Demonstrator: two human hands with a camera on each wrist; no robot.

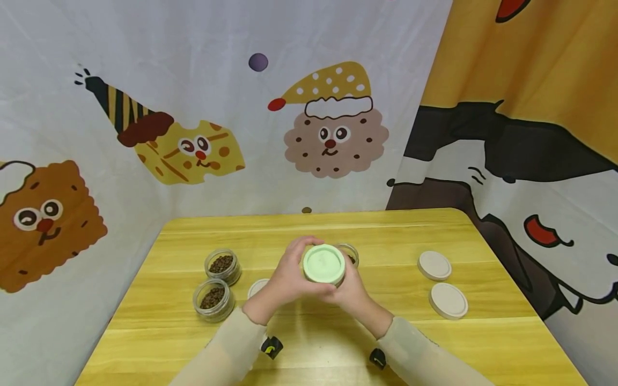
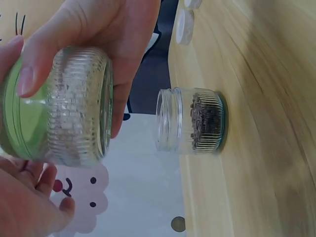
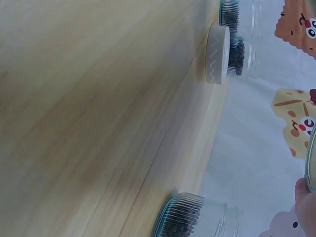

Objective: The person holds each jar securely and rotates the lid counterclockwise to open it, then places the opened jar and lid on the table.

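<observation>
Hands together above the yellow table (image 1: 338, 343): my left hand (image 1: 285, 281) and right hand (image 1: 350, 292) both curl around a ribbed glass jar (image 2: 79, 106) capped by a green lid (image 1: 324, 264), lifted off the surface. An open jar of dark beans (image 2: 197, 121) stands just behind it. Two more bean jars (image 1: 217, 284) sit to my left with a pale lid (image 3: 216, 54) near them; two pale lids (image 1: 441, 284) lie well apart to my right.

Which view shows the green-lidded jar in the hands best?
The left wrist view: the green-lidded jar fills the frame, its ribbed glass and lid visible between both hands. The head view shows mainly its lid top; the right wrist view shows only a sliver at the edge.
</observation>
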